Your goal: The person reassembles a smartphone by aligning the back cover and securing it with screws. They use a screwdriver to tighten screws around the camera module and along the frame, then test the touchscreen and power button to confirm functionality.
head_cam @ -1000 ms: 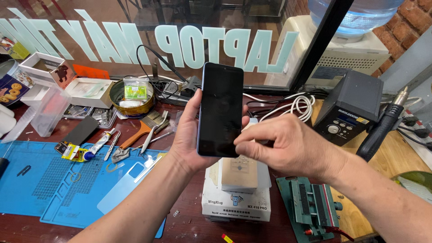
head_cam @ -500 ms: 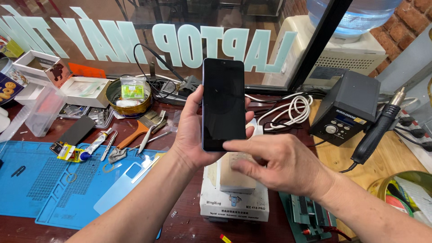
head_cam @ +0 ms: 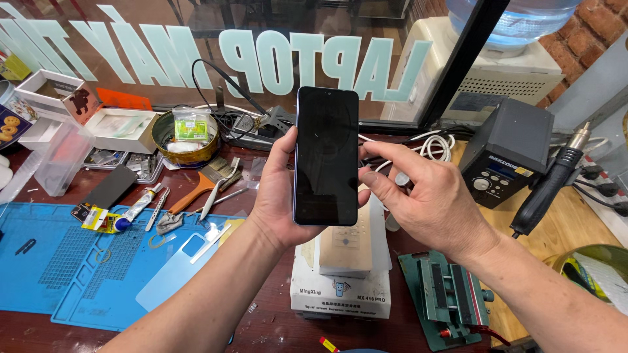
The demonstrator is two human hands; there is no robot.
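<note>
Cluttered with repair gear, the dark wooden surface (head_cam: 268, 314) sits below a glass pane with large pale lettering; a blue mat (head_cam: 59, 268) covers its left part, and a black soldering station (head_cam: 507, 153) stands at the right.

From the head view, the left hand (head_cam: 278, 196) grips a black phone (head_cam: 327, 155) from behind and from its left edge, lifted above the surface. The phone stands upright, long axis running top to bottom, dark screen facing the camera. The right hand (head_cam: 428, 196) hangs just right of the phone, fingers half curled and gripping nothing, with the thumb and forefinger tip at the phone's right edge. Directly beneath lies a white box-shaped heating unit (head_cam: 340, 287), and a green clamp (head_cam: 448, 294) sits beside it.
</note>
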